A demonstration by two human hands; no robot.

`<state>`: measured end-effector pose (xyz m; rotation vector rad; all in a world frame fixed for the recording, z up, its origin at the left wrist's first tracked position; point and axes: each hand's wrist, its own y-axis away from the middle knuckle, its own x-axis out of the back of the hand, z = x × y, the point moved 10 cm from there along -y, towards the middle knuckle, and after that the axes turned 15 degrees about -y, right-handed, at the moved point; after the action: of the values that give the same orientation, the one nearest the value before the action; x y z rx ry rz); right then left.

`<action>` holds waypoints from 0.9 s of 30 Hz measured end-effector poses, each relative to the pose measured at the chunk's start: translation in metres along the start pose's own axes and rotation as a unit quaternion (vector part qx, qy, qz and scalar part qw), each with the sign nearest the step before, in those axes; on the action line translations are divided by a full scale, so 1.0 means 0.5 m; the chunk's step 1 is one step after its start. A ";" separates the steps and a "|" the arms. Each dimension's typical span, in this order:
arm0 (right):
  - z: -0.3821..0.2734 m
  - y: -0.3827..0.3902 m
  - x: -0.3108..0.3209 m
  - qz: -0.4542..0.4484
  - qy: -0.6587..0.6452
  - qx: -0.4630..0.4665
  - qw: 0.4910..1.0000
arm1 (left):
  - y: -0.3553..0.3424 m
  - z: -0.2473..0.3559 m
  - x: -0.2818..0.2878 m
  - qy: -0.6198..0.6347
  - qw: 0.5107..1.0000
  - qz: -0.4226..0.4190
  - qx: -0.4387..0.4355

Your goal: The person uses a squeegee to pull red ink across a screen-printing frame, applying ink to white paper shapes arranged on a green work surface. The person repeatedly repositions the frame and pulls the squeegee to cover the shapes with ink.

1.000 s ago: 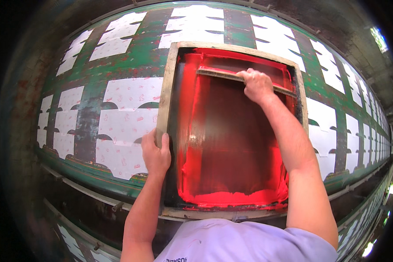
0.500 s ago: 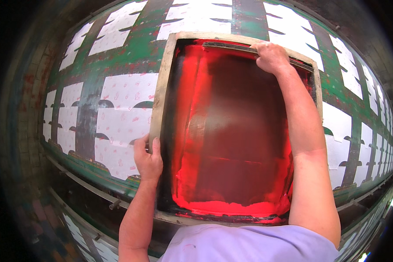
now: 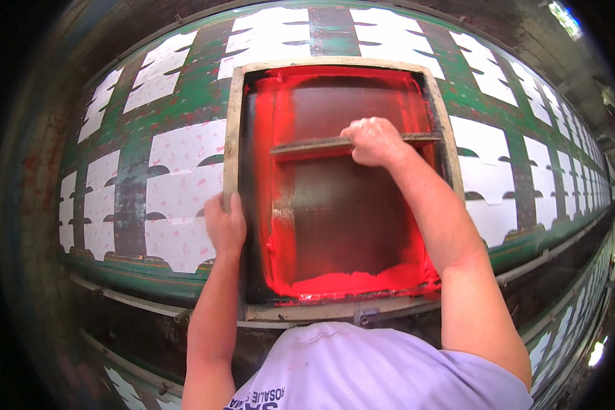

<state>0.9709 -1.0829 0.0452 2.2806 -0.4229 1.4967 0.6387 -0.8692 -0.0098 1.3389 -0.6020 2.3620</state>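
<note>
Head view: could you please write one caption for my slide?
The right hand grips a squeegee across a red-smeared screen; the left hand holds its wooden frame.

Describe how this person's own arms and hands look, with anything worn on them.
The left hand and right hand show no gloves, and both forearms are uncovered, with no watch or bracelet visible. The right sleeve of the pale lavender shirt is short; the left sleeve is out of view. Dark lettering marks the front.
</note>
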 end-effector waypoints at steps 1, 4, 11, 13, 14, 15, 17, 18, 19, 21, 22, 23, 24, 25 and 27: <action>-0.022 0.040 -0.014 -0.002 -0.008 -0.003 1.000 | 0.000 0.002 0.002 -0.003 1.000 0.001 -0.006; -0.092 0.163 -0.056 -0.012 -0.019 -0.002 1.000 | 0.004 0.001 0.005 -0.005 1.000 -0.003 -0.006; -0.240 0.422 -0.151 0.013 -0.039 -0.011 0.999 | 0.012 0.002 0.009 -0.030 0.999 -0.005 -0.024; -0.273 0.482 -0.171 0.015 -0.046 -0.015 0.999 | 0.015 0.003 0.010 -0.036 0.999 -0.011 -0.021; -0.288 0.508 -0.180 0.019 -0.051 -0.015 0.998 | 0.016 0.005 0.013 -0.051 0.998 -0.005 -0.021; -0.302 0.531 -0.189 0.020 -0.049 -0.012 0.999 | 0.017 0.007 0.013 -0.052 0.998 -0.012 -0.022; -0.333 0.562 -0.192 0.058 -0.026 0.018 0.998 | 0.019 0.009 0.015 -0.081 0.996 -0.019 -0.021; -0.337 0.575 -0.201 0.054 -0.017 0.015 0.998 | 0.020 0.012 0.019 -0.079 0.997 -0.013 -0.024; -0.342 0.588 -0.204 0.065 -0.033 0.017 0.997 | 0.022 0.013 0.021 -0.086 0.996 -0.009 -0.022; -0.354 0.617 -0.201 0.097 -0.082 0.049 0.991 | 0.024 0.014 0.018 -0.112 0.993 -0.015 -0.017; -0.357 0.629 -0.198 0.107 -0.110 0.069 0.986 | 0.022 0.014 0.013 -0.131 0.991 -0.025 -0.014; -0.353 0.638 -0.198 0.106 -0.123 0.076 0.984 | 0.020 0.016 0.014 -0.155 0.987 -0.023 -0.016; -0.347 0.647 -0.198 0.101 -0.133 0.081 0.983 | 0.018 0.015 0.008 -0.163 0.986 -0.036 -0.010; -0.342 0.657 -0.193 0.108 -0.148 0.094 0.979 | 0.016 0.016 0.007 -0.177 0.984 -0.036 -0.008; -0.331 0.680 -0.190 0.099 -0.177 0.115 0.973 | 0.016 0.016 0.008 -0.201 0.979 -0.035 -0.001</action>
<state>0.6490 -1.3016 0.0676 2.7749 -0.6199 1.2782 0.6387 -0.8798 -0.0042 1.8230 -0.6518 2.0439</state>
